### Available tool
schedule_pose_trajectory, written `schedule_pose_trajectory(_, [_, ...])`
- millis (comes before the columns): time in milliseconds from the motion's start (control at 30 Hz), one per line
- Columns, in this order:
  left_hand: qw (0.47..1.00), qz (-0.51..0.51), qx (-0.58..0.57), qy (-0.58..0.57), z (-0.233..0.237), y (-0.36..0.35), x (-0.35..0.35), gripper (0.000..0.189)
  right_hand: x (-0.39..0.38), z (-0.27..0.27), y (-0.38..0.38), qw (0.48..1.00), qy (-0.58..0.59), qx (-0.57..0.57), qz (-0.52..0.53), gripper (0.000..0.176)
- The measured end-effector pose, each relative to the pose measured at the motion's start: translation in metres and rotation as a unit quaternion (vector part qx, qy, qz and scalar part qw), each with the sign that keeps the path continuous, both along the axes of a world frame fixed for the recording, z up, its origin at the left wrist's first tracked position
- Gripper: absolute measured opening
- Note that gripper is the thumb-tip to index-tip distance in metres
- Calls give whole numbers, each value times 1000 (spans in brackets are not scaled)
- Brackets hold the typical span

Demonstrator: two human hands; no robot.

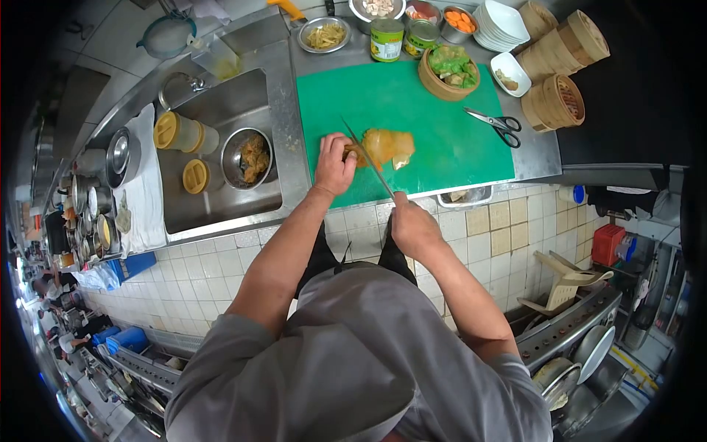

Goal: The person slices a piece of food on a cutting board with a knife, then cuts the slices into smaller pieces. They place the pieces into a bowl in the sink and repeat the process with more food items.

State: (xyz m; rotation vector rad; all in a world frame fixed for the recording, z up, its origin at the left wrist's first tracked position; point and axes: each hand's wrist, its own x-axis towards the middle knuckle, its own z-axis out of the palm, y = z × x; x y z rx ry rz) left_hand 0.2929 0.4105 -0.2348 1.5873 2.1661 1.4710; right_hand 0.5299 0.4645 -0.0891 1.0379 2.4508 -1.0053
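Labels first: two cans, one (386,46) and a second (420,40) beside it, wear green and yellow wraps; print too small to read. Containers: bamboo steamer (443,90) on the green cutting board (456,151), holding leafy greens and brownish pieces; metal dish (325,50), yellowish strips; steel tub (458,32), orange slices; small white dish (521,79), a pale brown lump. Steel bowl (229,162) in the sink (221,214) holds brown chunks; yellow-lidded containers (177,131) near it. Left hand (335,168): grip closed, fingers bent over the left end of the amber-brown food (390,141), which lies on the board's near left part. Right hand (416,230): grip wrapped round the handle of the knife (374,168), its blade slanting across the food beside the left fingers. Black-handled scissors (507,131) lie open at the board's right, well apart from the food. More bamboo steamers (549,104) and stacked white dishes (498,28) fill the worktop's (541,158) far right.
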Motion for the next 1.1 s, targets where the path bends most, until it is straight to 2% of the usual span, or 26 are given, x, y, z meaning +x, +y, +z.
schedule_pose_trajectory(300, [999,-2,-22,32,1,0,0,27,17,16,-13,999,-41,1,8,29])
schedule_pose_trajectory(433, [999,-3,-21,31,1,1,-1,26,-1,-10,-6,1000,-26,-5,10,29])
schedule_pose_trajectory(600, [999,-21,-28,27,0,1,-2,27,-49,-73,11,1000,13,6,-2,27])
schedule_pose_trajectory(767, [999,-23,-29,25,0,2,-1,28,-55,-92,17,1000,11,6,5,25])
schedule_pose_trajectory(1000, [999,-14,-44,17,1,2,0,23,-31,-62,10,999,34,-5,-3,26])
schedule_pose_trajectory(1100, [999,-3,-29,21,1,2,2,24,2,-55,-2,999,-35,-34,0,27])
